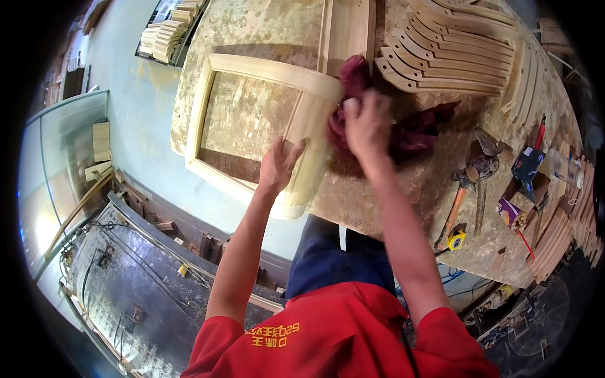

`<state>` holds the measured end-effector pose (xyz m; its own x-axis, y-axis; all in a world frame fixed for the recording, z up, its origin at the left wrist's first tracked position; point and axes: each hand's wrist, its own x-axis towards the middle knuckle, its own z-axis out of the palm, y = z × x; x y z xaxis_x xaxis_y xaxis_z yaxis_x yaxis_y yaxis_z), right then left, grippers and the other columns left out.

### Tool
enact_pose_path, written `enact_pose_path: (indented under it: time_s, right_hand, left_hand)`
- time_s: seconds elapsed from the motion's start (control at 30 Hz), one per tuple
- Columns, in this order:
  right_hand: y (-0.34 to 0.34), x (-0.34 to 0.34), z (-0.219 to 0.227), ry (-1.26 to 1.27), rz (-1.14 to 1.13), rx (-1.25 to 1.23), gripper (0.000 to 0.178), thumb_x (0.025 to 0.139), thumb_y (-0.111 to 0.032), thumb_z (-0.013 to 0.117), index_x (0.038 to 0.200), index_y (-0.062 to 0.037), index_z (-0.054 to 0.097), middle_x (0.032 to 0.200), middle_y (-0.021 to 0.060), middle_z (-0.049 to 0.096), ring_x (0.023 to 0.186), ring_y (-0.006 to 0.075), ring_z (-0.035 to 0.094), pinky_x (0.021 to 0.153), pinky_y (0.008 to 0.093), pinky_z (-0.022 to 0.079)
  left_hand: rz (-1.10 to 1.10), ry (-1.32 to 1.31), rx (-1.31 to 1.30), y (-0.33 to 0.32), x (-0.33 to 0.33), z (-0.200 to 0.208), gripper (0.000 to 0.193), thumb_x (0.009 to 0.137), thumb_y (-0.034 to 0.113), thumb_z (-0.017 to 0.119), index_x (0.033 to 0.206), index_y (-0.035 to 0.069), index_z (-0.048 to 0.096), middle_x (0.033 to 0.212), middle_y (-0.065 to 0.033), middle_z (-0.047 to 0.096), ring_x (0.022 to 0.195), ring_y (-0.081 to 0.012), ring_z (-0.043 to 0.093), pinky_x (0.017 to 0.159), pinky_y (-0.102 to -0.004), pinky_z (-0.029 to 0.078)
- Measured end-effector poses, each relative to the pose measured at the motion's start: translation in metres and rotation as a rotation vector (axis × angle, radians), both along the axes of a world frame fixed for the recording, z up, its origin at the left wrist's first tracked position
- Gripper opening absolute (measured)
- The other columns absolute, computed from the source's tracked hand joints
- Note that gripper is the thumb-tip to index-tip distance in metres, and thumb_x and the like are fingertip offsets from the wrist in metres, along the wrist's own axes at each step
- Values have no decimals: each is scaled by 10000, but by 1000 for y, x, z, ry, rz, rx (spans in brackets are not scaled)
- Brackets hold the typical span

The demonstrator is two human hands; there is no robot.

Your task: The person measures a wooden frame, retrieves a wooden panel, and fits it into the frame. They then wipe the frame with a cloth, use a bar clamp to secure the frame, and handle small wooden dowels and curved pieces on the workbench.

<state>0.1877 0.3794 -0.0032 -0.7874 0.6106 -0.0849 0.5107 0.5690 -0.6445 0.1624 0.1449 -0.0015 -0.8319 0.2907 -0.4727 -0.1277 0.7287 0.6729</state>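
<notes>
A pale wooden frame (265,69) with rounded corners and one wide rail is held tilted at the table's near left edge. My left hand (278,165) grips that wide rail by its inner edge, thumb lying on the wood. In my right hand (370,123), slightly smeared by motion, is a dark red cloth (355,75). It bunches against the frame's right side, and its loose end trails rightward over the tabletop. The fingertips of my right hand are partly hidden in the cloth.
Curved wooden pieces (441,57) are stacked at the far right of the worn table (378,201); a straight-sided wooden part (346,38) lies at the back. Nearer right are a hammer (455,205), a yellow tape measure (456,240) and a dark box (528,167). A dark-topped bench (132,271) stands lower left.
</notes>
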Motion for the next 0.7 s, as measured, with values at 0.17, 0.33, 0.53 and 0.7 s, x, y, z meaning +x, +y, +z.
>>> enact_pose_path:
  time_s: [0.17,0.33,0.53,0.7]
  right_hand:
    - [-64,55,-17,-89,234,-103,302,983,-255,628,1189,-53,539,1139,288,585,1029,487,625,850,565,520]
    - [-17,-27,29,178,153,126,191,967,-199,641,1108,-92,571,1087,220,610,908,443,657,752,544,542]
    - [-94,0,20,209,460,217,126,938,-168,617,1048,-105,616,1063,209,607,840,406,673,719,521,572]
    - [-3,-35,-17,-73,-109,288,180,982,-212,576,1130,-109,586,1043,234,614,882,463,660,733,568,545]
  left_hand:
    - [4,-87,19,-7,-6,1,509,1026,493,621,1129,-6,634,686,-121,600,615,-193,563,597,-406,459]
    - [-35,22,89,-9,-4,-3,470,1066,457,541,1081,-4,633,768,-213,653,707,-399,638,641,-471,477]
    - [-111,107,105,-22,-6,-24,495,1098,462,369,1273,42,563,1005,-326,675,972,-557,614,783,-605,486]
    - [-204,-23,154,-14,-14,-16,575,1095,523,322,1315,46,556,1086,-348,660,1060,-557,596,876,-599,477]
